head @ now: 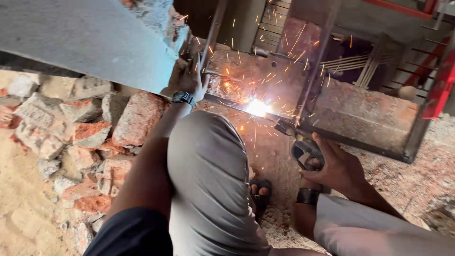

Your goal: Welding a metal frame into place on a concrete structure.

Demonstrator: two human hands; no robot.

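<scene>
My left hand is closed around an upright bar of the steel frame to steady it, while my right hand grips the electrode holder tight, its tip sparking at the weld arc on the bottom rail.

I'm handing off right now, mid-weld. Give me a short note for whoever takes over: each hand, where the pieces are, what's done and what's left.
Left hand: gripping an upright metal bar, holding it against the frame; wristwatch on that wrist.
Right hand: closed on the welding electrode holder, its tip at the bright arc, sparks flying.
Metal frame lies on the ground against a concrete block; broken bricks piled to the left; a sandalled foot sits just below the arc.
Done: cannot tell which joints are finished.
Left: this joint at the bar's base is in progress; the other corners likely need checking.
</scene>
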